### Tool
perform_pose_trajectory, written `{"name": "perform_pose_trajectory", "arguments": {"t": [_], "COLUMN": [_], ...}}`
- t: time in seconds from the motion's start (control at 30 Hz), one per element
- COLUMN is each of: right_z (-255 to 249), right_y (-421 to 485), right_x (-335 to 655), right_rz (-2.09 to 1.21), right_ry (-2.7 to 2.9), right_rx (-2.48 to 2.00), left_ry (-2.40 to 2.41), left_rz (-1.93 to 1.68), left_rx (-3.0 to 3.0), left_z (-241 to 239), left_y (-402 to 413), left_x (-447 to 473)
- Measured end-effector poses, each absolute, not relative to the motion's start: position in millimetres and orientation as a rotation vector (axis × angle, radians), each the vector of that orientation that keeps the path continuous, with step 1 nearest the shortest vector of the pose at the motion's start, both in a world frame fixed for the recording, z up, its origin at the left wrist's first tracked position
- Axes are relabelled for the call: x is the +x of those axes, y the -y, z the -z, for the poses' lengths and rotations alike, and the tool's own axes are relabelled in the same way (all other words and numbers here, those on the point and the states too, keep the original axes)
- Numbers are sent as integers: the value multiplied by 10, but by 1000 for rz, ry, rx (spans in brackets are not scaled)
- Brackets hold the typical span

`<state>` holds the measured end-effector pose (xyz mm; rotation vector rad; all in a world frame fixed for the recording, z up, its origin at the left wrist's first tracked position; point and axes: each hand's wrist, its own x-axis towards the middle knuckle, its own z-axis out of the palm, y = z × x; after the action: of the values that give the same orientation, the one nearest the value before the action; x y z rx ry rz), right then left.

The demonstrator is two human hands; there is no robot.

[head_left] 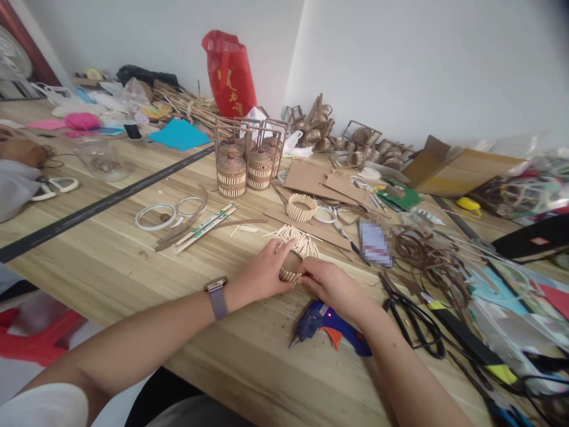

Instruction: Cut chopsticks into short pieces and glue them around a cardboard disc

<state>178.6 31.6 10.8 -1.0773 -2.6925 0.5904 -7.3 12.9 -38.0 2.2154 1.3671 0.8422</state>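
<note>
My left hand (pixel 269 267), with a watch (pixel 216 295) at its wrist, grips the left side of a small brown cardboard ring (pixel 291 265) faced with short wooden sticks. On the ring's right side, my right hand (pixel 326 283) has its fingertips pinched at the stick-covered rim; whether a loose stick is between them is hidden. Just beyond the hands lies a pile of short wooden sticks (pixel 299 238). A similar stick-covered ring (pixel 301 207) stands on cardboard behind it. Below my right hand a blue glue gun (pixel 326 325) rests on its side, its red light lit.
Black-handled scissors (pixel 411 320) and a utility knife (pixel 466 338) lie at right, near tangled brown strips (pixel 420 252). Tape rolls (pixel 155 217) and wrapped chopsticks (pixel 205 227) lie left. Lidded stick-covered pots (pixel 231 175) stand in frames behind. Another person's hand (pixel 20 148) is at far left.
</note>
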Motion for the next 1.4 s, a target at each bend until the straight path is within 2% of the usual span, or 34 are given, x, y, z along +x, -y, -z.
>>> {"name": "perform_pose_trajectory", "arguments": {"t": [1.03,1.4], "right_z": [-151,-130], "right_y": [-292,-301], "right_x": [1789,1790], "right_rz": [-566,-573], "right_ry": [2735,2735], "right_rx": [-1079,-1059], "left_ry": [-1339,-1366], "left_rz": [-758,-917], "left_rx": [2169,2140], "left_z": [329,415], "left_y": [-107,-108], "left_x": [-72,-7]}}
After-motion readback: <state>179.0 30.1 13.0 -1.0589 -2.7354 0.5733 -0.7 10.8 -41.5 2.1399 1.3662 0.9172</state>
